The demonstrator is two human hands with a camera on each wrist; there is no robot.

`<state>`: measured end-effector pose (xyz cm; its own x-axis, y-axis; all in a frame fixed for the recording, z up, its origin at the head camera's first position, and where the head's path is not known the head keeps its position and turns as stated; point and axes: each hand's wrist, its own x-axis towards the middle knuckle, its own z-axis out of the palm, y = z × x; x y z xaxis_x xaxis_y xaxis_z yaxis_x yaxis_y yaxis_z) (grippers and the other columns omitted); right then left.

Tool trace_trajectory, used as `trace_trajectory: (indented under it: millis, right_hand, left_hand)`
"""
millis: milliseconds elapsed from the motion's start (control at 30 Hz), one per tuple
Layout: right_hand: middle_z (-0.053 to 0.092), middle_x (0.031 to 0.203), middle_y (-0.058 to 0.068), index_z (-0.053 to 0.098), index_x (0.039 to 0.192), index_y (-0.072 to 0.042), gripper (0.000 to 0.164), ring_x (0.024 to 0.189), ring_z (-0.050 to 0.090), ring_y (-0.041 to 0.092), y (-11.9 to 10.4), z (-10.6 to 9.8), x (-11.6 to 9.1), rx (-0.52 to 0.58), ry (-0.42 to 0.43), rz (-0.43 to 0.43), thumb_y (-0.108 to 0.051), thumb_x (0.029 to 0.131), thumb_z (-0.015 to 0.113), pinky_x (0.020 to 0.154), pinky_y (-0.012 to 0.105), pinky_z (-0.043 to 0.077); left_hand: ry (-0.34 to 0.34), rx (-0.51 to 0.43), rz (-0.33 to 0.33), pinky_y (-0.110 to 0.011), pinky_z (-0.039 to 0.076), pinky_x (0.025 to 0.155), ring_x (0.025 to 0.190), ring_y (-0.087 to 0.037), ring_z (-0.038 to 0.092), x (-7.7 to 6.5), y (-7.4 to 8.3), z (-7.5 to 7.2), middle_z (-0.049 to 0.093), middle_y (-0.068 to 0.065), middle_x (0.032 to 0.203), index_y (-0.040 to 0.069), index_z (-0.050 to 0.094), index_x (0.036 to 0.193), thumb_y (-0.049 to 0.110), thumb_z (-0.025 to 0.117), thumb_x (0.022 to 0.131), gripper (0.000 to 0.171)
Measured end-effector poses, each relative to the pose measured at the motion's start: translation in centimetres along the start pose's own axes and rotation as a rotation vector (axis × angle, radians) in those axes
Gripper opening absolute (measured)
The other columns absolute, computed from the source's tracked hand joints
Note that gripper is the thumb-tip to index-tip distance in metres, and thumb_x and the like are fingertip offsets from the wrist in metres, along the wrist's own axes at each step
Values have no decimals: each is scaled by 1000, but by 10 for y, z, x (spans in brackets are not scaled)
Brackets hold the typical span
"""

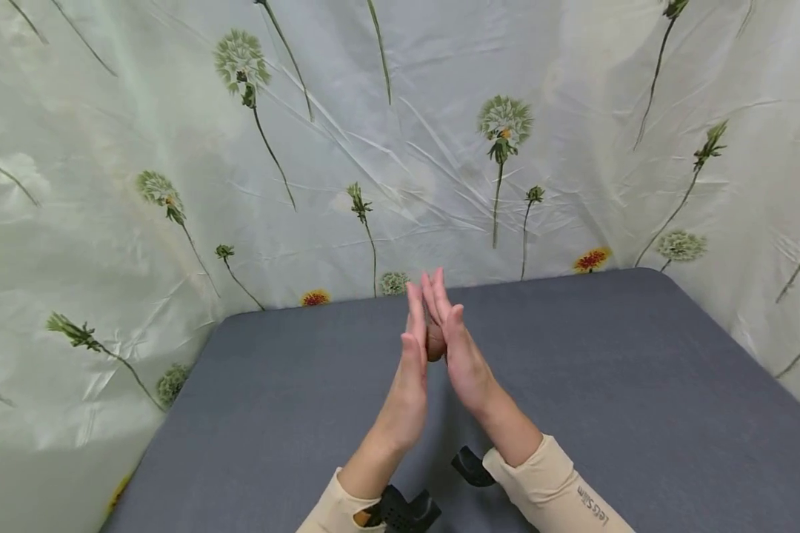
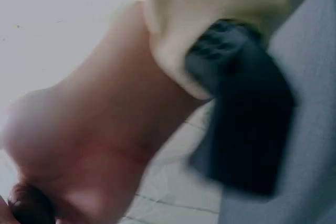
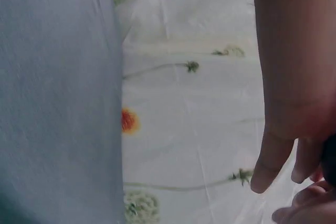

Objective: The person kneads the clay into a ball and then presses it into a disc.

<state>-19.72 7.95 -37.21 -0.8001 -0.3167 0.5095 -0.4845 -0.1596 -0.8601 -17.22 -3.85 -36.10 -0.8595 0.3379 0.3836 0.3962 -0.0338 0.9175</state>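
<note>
A small round brown ball point(image 1: 435, 343) is sandwiched between the two palms, held up above the dark grey table. My left hand point(image 1: 410, 377) presses it from the left and my right hand point(image 1: 467, 363) from the right, both with straight fingers pointing up and away. The fingertips come close together at the top, while the wrists are spread apart. In the left wrist view the ball point(image 2: 32, 203) shows dark at the lower left corner, against a palm. The right wrist view has only a dark sliver of it at the right edge, beside the fingers.
The dark grey tabletop point(image 1: 293, 400) spreads below and around the hands. Behind it hangs a pale curtain point(image 1: 427, 185) printed with dandelions, reaching down to the table's back edge. Black wrist mounts point(image 1: 410, 511) sit at the cream sleeve cuffs point(image 1: 540, 474).
</note>
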Motion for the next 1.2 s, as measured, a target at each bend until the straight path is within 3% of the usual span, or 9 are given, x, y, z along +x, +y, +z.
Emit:
trace_trajectory:
  millis: [233,333,500,633,767,867,967,1067,1200]
  right_hand:
    - [-11,182,-1,-7,172,-12,79,168,-11,23,7,37,-15,-67,-146,-1,-64,113,3,133,65,-1]
    - [-12,181,-5,-5,172,-14,75,168,-12,21,3,46,-20,-99,-161,-13,-61,114,5,133,65,-1]
    - [3,183,5,3,173,-9,85,169,-1,28,-3,25,-11,-42,-14,-88,-68,111,5,134,58,1]
    - [7,183,4,-5,173,-15,94,170,4,26,-2,4,-3,100,17,-17,-79,105,3,134,58,1]
    - [2,183,6,-14,171,-12,94,169,-7,26,7,12,-5,104,-72,54,-77,104,-1,133,63,-3]
    - [-3,183,7,-14,171,-10,90,169,-11,28,10,27,-9,62,-119,36,-72,108,0,132,66,-4]
    - [-5,183,5,-9,172,-11,87,169,-9,29,8,32,-12,17,-102,-11,-70,110,1,130,69,-3]
    - [2,183,7,-4,173,-13,90,169,-1,30,3,22,-8,14,-45,-39,-74,107,2,130,69,1]
    - [6,183,6,-9,173,-17,96,169,4,30,0,1,-1,105,-2,-5,-81,103,2,133,61,6]
  left_hand:
    - [235,-72,-16,-61,0,134,169,-16,-8,4,6,-39,-2,12,182,41,-16,170,84,5,102,83]
    - [264,-54,-36,-61,5,135,169,-18,-1,3,5,-45,-3,13,181,44,-15,169,85,5,101,82]
    - [155,112,5,-65,-2,133,169,-21,-7,0,-1,-19,-12,8,181,32,-16,171,79,1,104,83]
    - [62,210,87,-69,-6,130,168,-23,-17,-5,1,1,-19,7,180,26,-18,171,72,-2,108,80]
    - [117,218,134,-70,-6,130,169,-21,-14,-6,6,-9,-14,9,181,30,-15,172,78,0,105,83]
    - [179,158,75,-69,-7,130,169,-19,-10,-1,4,-26,-9,10,182,35,-14,171,82,2,103,84]
    - [193,92,-4,-70,-5,130,169,-21,-7,3,-2,-32,-6,8,182,38,-15,170,83,2,102,84]
    - [146,89,-10,-70,-2,130,169,-24,-7,1,-7,-21,-7,3,182,34,-16,171,80,1,104,84]
    - [35,143,57,-70,5,130,169,-27,-9,-6,-6,1,-14,1,181,27,-19,171,72,-2,108,79]
